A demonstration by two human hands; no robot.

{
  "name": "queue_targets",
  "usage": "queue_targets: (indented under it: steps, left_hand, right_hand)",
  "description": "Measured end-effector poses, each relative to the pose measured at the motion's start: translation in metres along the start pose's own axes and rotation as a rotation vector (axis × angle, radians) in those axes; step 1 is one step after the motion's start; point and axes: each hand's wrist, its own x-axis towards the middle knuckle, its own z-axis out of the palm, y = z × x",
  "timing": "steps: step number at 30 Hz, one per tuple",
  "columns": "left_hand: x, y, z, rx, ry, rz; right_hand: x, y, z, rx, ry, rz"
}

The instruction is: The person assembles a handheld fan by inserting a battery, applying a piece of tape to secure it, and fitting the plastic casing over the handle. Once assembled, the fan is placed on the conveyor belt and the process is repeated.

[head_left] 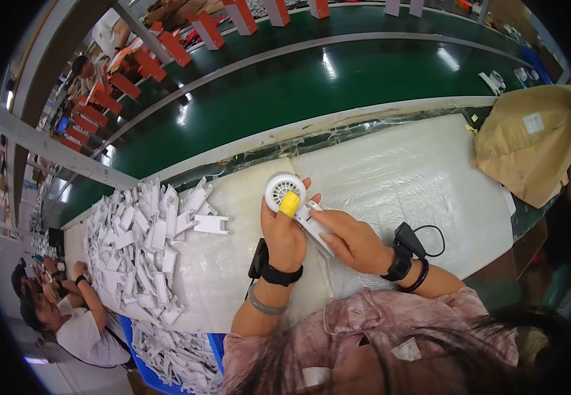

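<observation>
A white handheld fan (277,186), with a round grille head and a slim handle, is held over the middle of the table. My left hand (281,238) grips it just below the head, its thumb wrapped in yellow (289,203) and lying against the grille. My right hand (356,243) closes on the white handle (314,235), thumb and fingers along its side. To the left, a big heap of white plastic handle shells (137,243) covers the table, and one shell (211,224) lies at the heap's right edge.
The table (424,178) is covered with clear plastic film. Beyond it runs a green conveyor belt (266,85), with orange-and-white boxes (239,16) on the far side. A brown paper bag (529,145) stands at right. A blue crate (142,372) of white parts sits lower left, near a co-worker (88,329).
</observation>
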Motion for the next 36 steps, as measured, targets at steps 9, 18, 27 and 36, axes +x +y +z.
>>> queue_targets:
  steps: [9, 18, 27, 36]
  left_hand:
    - [0.0, 0.006, 0.003, 0.066, -0.109, -0.016]
    - [-0.003, 0.002, 0.003, 0.054, -0.105, 0.001]
    - [-0.008, 0.009, 0.01, 0.014, -0.113, 0.0]
    - [-0.006, 0.006, 0.009, 0.029, -0.138, 0.036]
  right_hand:
    - [-0.004, 0.006, 0.001, 0.671, -0.162, 0.488]
    - [-0.003, -0.002, -0.001, 0.795, -0.219, 0.52]
    - [-0.002, 0.0, 0.001, 0.913, -0.276, 0.506]
    - [-0.002, 0.003, 0.0, 0.938, -0.282, 0.523]
